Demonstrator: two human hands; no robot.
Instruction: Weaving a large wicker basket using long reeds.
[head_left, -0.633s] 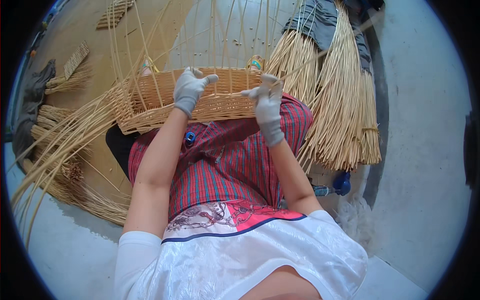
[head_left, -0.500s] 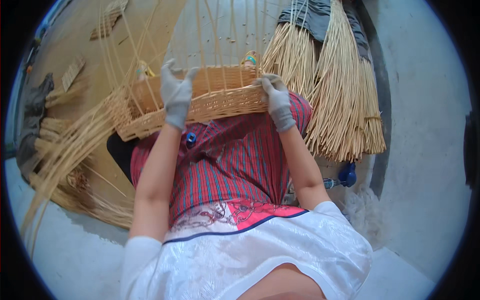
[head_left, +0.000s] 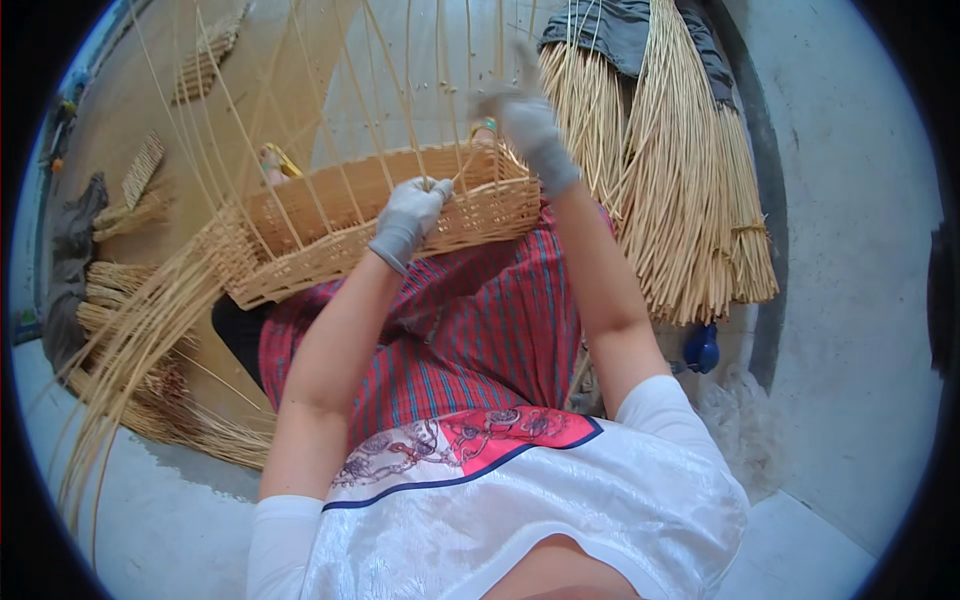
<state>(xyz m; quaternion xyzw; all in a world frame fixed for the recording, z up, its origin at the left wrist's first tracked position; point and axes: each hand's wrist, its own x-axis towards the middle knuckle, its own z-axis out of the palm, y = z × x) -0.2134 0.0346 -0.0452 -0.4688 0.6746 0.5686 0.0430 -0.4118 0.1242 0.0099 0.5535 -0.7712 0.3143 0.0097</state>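
Left hand [head_left: 413,213] grips wicker basket [head_left: 490,212] at near rim — fingers curled in. Right hand [head_left: 530,125] (blurred) hovers nearby; can't tell its spread or hold.

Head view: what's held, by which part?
Left hand: wicker basket, by the top edge of its near wall. Right hand: motion-blurred, so any hold can't be told.
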